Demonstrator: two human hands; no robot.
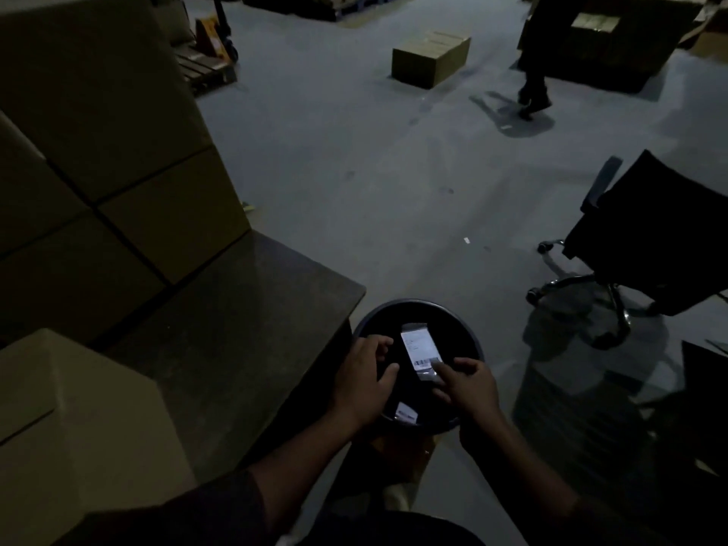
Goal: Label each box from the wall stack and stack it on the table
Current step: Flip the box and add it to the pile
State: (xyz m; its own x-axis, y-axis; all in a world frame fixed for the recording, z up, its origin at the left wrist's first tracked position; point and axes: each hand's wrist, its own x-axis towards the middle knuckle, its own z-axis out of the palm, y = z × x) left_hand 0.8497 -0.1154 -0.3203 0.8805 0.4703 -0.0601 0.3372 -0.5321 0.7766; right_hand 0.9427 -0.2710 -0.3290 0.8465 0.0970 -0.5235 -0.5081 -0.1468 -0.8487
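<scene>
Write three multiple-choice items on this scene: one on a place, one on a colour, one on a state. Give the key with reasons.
1. Where is the label held?
A. Over the round bin
B. On the table
C. On the chair

2. What colour is the chair?
A. White
B. Black
C. Yellow

3. What is the right hand doing?
A. Hanging idle
B. Lifting a box
C. Pinching the label

Key:
1 A: the label shows against the dark inside of the bin, beside the table, with the left hand alongside it.
2 B: its seat and back are black, on a shiny wheeled base.
3 C: its fingers close on the label's lower end.
</scene>
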